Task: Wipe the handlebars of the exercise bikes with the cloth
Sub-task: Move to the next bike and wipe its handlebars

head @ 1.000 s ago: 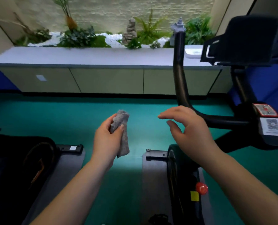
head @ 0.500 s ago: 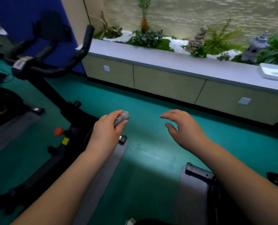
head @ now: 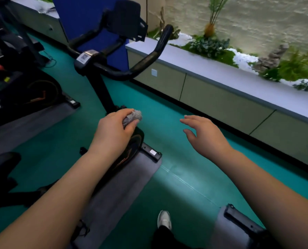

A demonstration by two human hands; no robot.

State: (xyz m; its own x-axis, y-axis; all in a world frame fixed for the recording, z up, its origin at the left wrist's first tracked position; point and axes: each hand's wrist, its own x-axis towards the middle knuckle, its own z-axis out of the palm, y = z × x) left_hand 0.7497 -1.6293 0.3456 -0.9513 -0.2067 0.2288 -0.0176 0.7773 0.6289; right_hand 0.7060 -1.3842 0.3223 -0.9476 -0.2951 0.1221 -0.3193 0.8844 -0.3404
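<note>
Now left hand [head: 113, 130] fingers clench the cloth [head: 133, 116]; right hand [head: 206, 136] fingers spread, released.

Dim, soft blur, bowed edges

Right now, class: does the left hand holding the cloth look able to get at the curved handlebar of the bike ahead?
Probably yes. The left hand grips the cloth, and nothing stands between it and the handlebar above and ahead. It would need raising first.
</note>
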